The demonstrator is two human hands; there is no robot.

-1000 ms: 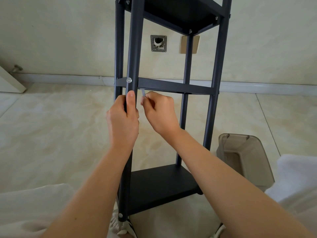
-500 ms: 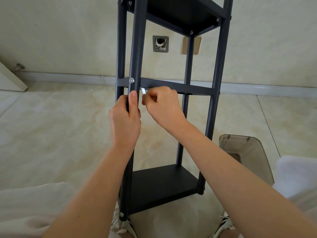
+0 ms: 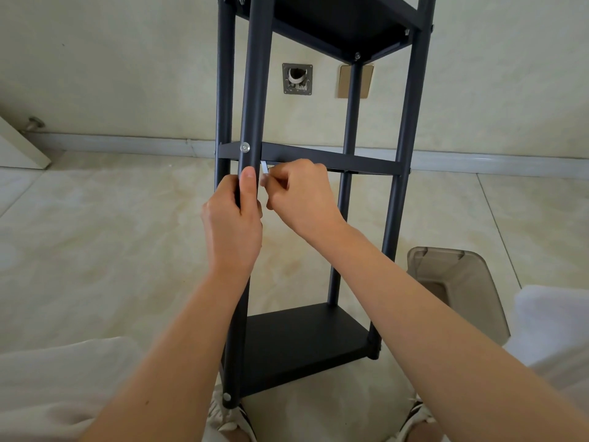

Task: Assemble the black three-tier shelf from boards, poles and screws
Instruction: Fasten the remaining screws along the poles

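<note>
The black three-tier shelf (image 3: 306,339) stands upright on the tiled floor in front of me, with a bottom board, a middle board (image 3: 331,159) and a top board at the frame's upper edge. My left hand (image 3: 234,224) grips the near left pole (image 3: 255,90) just below the middle board, thumb along the pole. A silver screw head (image 3: 244,147) shows on that pole at the middle board. My right hand (image 3: 301,196) pinches a small silver hex key (image 3: 264,169) right beside the pole, under the middle board's front edge.
A translucent brown bin (image 3: 459,288) stands on the floor to the right of the shelf. My knees in light trousers frame the lower corners. The wall behind has a metal outlet plate (image 3: 297,78) and a tan plate (image 3: 366,81). A white door edge (image 3: 19,148) is at left.
Both hands have risen slightly along the pole toward the middle board. My right hand has turned a little with the hex key; the shelf stays in place.
</note>
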